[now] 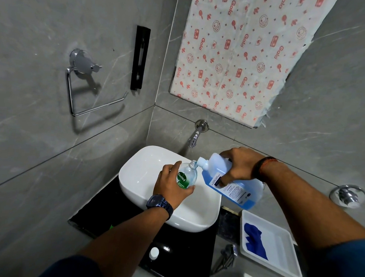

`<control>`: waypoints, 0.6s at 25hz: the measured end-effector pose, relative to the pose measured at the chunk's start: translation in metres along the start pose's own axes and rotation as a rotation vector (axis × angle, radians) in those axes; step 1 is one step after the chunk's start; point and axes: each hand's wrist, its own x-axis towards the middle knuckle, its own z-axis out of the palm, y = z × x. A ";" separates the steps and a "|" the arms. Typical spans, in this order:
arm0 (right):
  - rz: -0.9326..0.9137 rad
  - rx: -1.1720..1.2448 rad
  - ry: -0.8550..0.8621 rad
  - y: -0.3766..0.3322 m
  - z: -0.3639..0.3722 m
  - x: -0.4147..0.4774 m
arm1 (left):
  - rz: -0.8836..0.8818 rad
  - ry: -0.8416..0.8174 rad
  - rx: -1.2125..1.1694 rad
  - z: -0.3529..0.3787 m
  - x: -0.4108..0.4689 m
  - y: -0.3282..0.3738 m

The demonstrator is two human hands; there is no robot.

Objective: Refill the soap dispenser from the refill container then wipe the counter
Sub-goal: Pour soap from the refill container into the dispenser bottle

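Soap is about to pass between two bottles above the white ceramic basin (138, 178). The left hand (171, 186) is wrapped around the small clear plastic soap dispenser bottle with a green and white Dettol label (186, 176), fingers behind it and thumb in front, and holds it tilted over the basin with its open neck pointing up and to the right. There is no pump on it. The right hand (239, 166) grips from above the large translucent refill container with blue liquid and a white printed label (236, 182), tipped so that its white open spout comes to the neck of the dispenser; the two openings are touching or almost touching, I cannot tell which. The blue liquid lies in the lower side of the container. Whether liquid is flowing I cannot tell.

The basin sits on a black glossy counter (185, 249). On the counter, near the front edge, stands a small white round cap (154, 253). To the right of the counter there is a white rectangular plastic tray (277, 247) with a dark blue cloth (254, 240) lying in it. A chrome wall tap (195, 136) projects from the grey tiled wall above the basin. The left wrist carries a dark wristwatch (160, 203), the right wrist a dark band (264, 166).
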 end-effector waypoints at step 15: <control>-0.010 0.009 -0.016 -0.004 -0.004 -0.005 | 0.018 0.011 0.015 -0.002 0.001 0.001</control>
